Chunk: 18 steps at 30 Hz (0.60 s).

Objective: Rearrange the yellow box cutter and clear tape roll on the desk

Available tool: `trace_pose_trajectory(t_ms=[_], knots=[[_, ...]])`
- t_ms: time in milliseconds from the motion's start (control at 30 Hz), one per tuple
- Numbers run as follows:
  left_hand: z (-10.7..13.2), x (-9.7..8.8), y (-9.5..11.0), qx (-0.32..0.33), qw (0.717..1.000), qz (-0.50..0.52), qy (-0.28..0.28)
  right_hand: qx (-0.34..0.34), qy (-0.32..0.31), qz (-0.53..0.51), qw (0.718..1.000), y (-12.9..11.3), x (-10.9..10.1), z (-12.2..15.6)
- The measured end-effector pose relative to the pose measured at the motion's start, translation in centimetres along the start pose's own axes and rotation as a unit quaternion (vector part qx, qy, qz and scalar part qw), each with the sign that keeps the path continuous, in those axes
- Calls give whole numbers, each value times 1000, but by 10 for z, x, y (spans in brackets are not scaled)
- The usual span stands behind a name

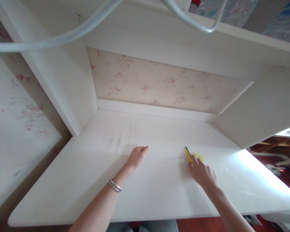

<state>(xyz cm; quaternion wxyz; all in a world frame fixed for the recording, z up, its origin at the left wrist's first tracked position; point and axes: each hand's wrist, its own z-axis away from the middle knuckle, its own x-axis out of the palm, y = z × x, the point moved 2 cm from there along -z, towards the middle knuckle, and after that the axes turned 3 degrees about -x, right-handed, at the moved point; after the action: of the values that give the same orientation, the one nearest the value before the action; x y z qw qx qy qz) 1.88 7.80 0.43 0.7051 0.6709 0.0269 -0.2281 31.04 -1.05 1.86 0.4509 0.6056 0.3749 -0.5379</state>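
My right hand (203, 172) is closed around a yellow utility knife (188, 155), low over the right half of the white desk top (157, 190). Its dark tip points away from me and slightly left. Just behind the fingers shows a pale yellow ring (199, 157) that looks like a roll of tape; whether the hand touches it I cannot tell. To the left, my left hand (137, 157) is curled shut near the middle of the desk, back of the hand up. Its palm side is hidden, so anything inside it does not show. Two silver bangles (115, 185) circle the left wrist.
White side panels (70, 83) (258, 109) and a back strip (157, 109) border the desk. Flowered wallpaper (157, 80) shows behind. Overhead, a shelf (251, 33) holds plastic-wrapped things, and a pale curved tube (62, 38) crosses the top of the view.
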Motion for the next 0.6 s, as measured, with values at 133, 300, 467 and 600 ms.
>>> trace_pose_trajectory(t_ms=[133, 300, 467, 600], knots=[[1, 2, -1, 20, 1000, -11, -2, -56, -5, -78, 995, -10, 13, -14], [-1, 4, -1, 25, 999, -44, -5, -86, -34, -283, 955, -63, -15, -44], [-2, 6, -2, 26, 998, -63, -1, -148, -11, -333, 931, -163, -64, -75], [-2, 7, -4, 40, 996, -78, 5, -192, -35, -258, 946, -238, -80, -89]])
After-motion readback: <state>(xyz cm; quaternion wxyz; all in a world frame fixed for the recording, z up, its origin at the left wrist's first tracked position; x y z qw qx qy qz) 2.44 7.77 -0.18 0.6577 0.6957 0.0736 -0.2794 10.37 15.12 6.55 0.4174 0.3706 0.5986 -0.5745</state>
